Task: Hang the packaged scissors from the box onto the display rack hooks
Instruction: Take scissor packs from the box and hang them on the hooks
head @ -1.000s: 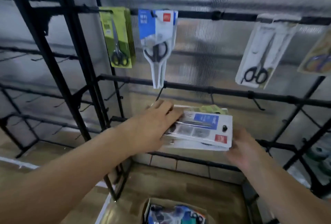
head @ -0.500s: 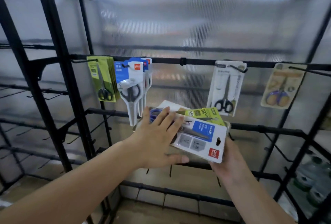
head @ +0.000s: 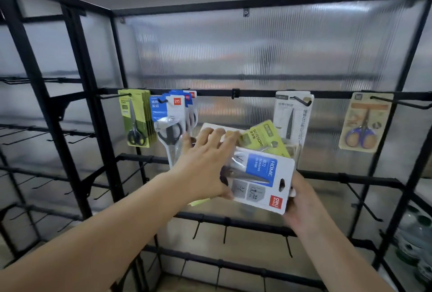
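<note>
**Stack lifted nearer the hooks**

Raised since the earlier frame, the stack of packaged scissors (head: pixel 259 175) is held from beneath by the right grip (head: pixel 302 205) (fingers curled under it), below the display rack rail (head: pixel 252 93). The left grip (head: pixel 205 165) is laid flat on top.

Scissor stock: green packs (head: pixel 134 120), several; blue-white packs (head: pixel 163 109), three visible; white pack (head: pixel 292 114), one; tan pack (head: pixel 364 121), one; held packs (head: pixel 259 175), at least three.

A fanned stack of packaged scissors (head: pixel 264 179) is held before the display rack (head: pixel 257 93). It is gripped from beneath at its right end by the right hand (head: pixel 304 210), and the left hand (head: pixel 205 170) is laid across its top (fingers spread, fairly straight). From the upper rail's hooks are hung green packs (head: pixel 135 119), blue-and-white packs (head: pixel 168 116), a white pack (head: pixel 292 116) and a tan pack (head: pixel 364 123).
</note>
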A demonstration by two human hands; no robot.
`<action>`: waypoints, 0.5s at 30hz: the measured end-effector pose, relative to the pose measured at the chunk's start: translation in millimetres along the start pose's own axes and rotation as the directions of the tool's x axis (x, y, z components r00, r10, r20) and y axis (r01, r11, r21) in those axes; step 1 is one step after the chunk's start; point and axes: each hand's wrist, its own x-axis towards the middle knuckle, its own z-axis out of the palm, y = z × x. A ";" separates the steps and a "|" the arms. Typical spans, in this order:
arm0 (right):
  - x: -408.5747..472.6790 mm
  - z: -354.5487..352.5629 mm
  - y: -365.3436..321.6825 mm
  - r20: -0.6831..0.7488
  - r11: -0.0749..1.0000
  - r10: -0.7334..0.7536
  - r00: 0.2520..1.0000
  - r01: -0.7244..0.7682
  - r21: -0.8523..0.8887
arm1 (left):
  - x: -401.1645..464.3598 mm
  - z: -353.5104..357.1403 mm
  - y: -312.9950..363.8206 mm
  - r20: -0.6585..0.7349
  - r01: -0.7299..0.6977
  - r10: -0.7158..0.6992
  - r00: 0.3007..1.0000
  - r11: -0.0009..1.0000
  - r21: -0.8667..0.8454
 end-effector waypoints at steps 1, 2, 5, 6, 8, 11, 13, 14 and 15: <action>0.4 1.9 -4.7 -0.015 1.000 0.019 1.000 -0.019 0.003 | 1.2 -1.5 0.8 0.015 0.032 -0.032 0.999 0.999 0.008; 0.4 3.2 -9.8 -0.018 1.000 0.022 1.000 -0.023 -0.005 | 2.3 -2.6 0.8 0.023 0.057 -0.057 0.998 0.998 0.020; -1.2 10.2 -26.5 0.093 0.990 -0.036 0.995 0.048 -0.130 | 1.9 -4.7 -2.6 0.020 0.111 -0.112 0.993 0.993 0.044; -2.1 13.8 -31.7 0.150 0.981 -0.059 0.987 0.085 -0.173 | 0.7 -4.0 -4.9 0.018 0.126 -0.126 0.992 0.992 0.029; -3.1 21.8 -41.1 0.259 0.957 -0.087 0.962 0.152 -0.245 | -2.1 -0.5 -10.6 0.000 0.130 -0.130 0.992 0.991 -0.029; -4.5 32.7 -53.7 0.384 0.909 -0.079 0.920 0.225 -0.352 | -6.8 0.4 -18.1 -0.040 0.120 -0.130 0.991 0.973 -0.195; -4.4 38.5 -62.4 0.454 0.868 -0.059 0.889 0.271 -0.417 | -9.6 -1.7 -22.9 -0.064 0.130 -0.154 0.986 0.949 -0.286; -4.2 42.3 -67.2 0.488 0.839 -0.037 0.872 0.293 -0.459 | -10.5 -3.0 -25.4 -0.067 0.139 -0.170 0.983 0.935 -0.326; -4.1 47.1 -72.4 0.517 0.805 -0.009 0.856 0.312 -0.504 | -11.6 -4.4 -28.2 -0.060 0.153 -0.189 0.980 0.915 -0.372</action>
